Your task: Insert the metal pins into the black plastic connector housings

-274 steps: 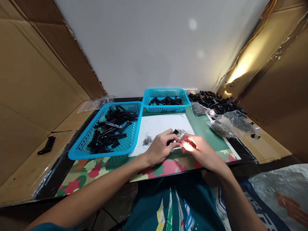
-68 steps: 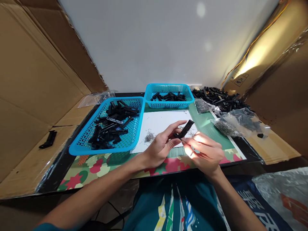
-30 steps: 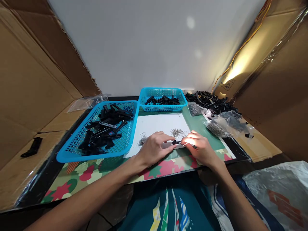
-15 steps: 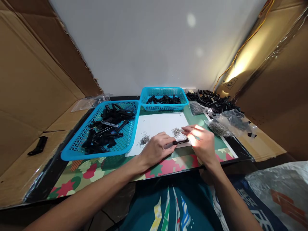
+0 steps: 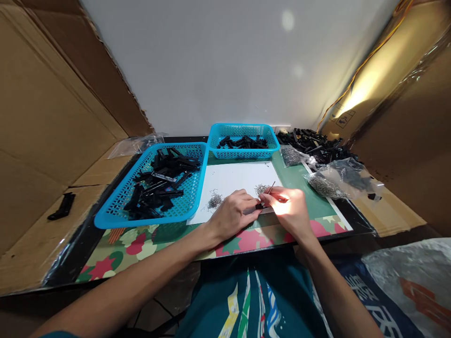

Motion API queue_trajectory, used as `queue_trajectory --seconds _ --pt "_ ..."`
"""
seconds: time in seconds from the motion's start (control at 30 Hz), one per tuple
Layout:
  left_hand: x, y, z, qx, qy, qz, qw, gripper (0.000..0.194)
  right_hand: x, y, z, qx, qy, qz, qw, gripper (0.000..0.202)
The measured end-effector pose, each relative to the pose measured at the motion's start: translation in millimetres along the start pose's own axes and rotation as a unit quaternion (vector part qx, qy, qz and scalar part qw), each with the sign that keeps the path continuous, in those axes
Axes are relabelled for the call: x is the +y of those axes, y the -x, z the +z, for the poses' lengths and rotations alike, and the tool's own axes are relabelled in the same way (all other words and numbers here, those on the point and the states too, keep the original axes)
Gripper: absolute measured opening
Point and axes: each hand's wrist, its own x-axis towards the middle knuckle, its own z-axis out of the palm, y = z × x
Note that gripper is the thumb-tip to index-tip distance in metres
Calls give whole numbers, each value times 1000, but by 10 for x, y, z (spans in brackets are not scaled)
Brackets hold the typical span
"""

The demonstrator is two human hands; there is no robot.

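My left hand [image 5: 232, 212] is closed around a slim black plastic part [image 5: 260, 206], low over the front of a white sheet [image 5: 236, 176]. Fingers of my right hand [image 5: 291, 211] pinch a thin, stick-like tool [image 5: 271, 187], whose upper end points up and right. Its lower end is hidden by the fingers at the black part. Just behind my fingertips lies a heap of tiny metal pieces [image 5: 261, 188], like small springs or pins. A second heap of tiny metal pieces [image 5: 214, 201] sits left, beside my left hand.
A large blue basket [image 5: 98, 220] of black parts stands left, a smaller blue basket [image 5: 243, 154] behind. Back right lies a pile of black parts [image 5: 317, 143], with clear bags of metal bits [image 5: 326, 187] before it. One black part [image 5: 62, 206] lies far left on cardboard.
My right hand has come left and closed in on the black part, its fingers now pinching the thin tool upright. My left hand keeps its hold. The whole view has shifted slightly.
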Motion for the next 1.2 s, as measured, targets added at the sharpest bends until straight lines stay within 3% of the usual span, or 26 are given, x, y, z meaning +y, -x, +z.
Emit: queue_trajectory --seconds 0.27,0.37,0.43,0.53,0.6,0.67,0.77,0.83,0.9,0.97,1.07,1.13,1.2 --pt "28 -5 -26 0 17 -33 999 24 -21 23 50 7 40 -54 998 22" --pt "44 8 -20 17 12 -47 999 14 -8 52 103 30 12 -62 998 18" --pt "83 17 -33 57 10 -50 997 5 -3 72 112 85 -39 -50 994 14" --pt "172 19 -102 127 1 -43 991 12 -1 47 30 199 -86 -57 975 19" --pt "228 -3 -182 156 -6 -46 987 13 -9 -25 -84 228 -91 -72 967 23" --pt "263 -54 -279 178 1 -67 982 14 -35 -122 -208 189 -67 -88 976 25" --pt "272 -168 -427 207 27 -115 971 18 -123 -261 -331 37 -22 -104 994 24" --pt "252 -235 -536 214 39 -137 966 23 -200 -353 -353 -33 -8 -112 993 20" --pt "202 -264 -686 197 16 -146 969 27 -257 -487 -348 -42 11 -128 991 21" --pt "101 -232 -902 165 -79 -162 970 33 -260 -702 -336 -22 49 -151 987 27" --pt "-152 -71 -1316 119 -289 -248 917 42 -132 -1160 -313 4 130 -158 979 32" --pt "-345 75 -1568 32 -343 -318 883 33 7 -1472 -293 14 184 -102 978 38" --pt "-502 209 -1721 -66 -328 -380 862 25 142 -1708 -274 19 198 -74 977 38"
